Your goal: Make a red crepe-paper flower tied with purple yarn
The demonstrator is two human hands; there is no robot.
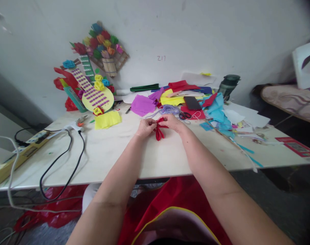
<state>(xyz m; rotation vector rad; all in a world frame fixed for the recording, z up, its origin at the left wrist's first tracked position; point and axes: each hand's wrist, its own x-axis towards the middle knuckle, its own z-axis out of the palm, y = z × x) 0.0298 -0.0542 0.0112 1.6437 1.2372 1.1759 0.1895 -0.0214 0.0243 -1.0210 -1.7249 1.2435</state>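
Above the middle of the white table, my left hand (146,127) and my right hand (171,122) meet at a gathered piece of red crepe paper (159,133). Fingers of both hands pinch it near its middle, and its folds fan out below and to the right. Just behind my hands lie a bundle of lilac cord (169,109) and black-handled scissors (185,115). The scissors rest by a red paper sheet (197,115) with thin white string on it. A purple paper sheet (142,105) is spread to the left of the cord.
A hot glue gun (75,125) with a black cable lies left, near a power strip (19,160). Yellow paper (108,119), a phone (192,103), blue crepe paper (218,112) and a dark bottle (229,86) are around. Paper-flower decorations (98,97) lean on the wall.
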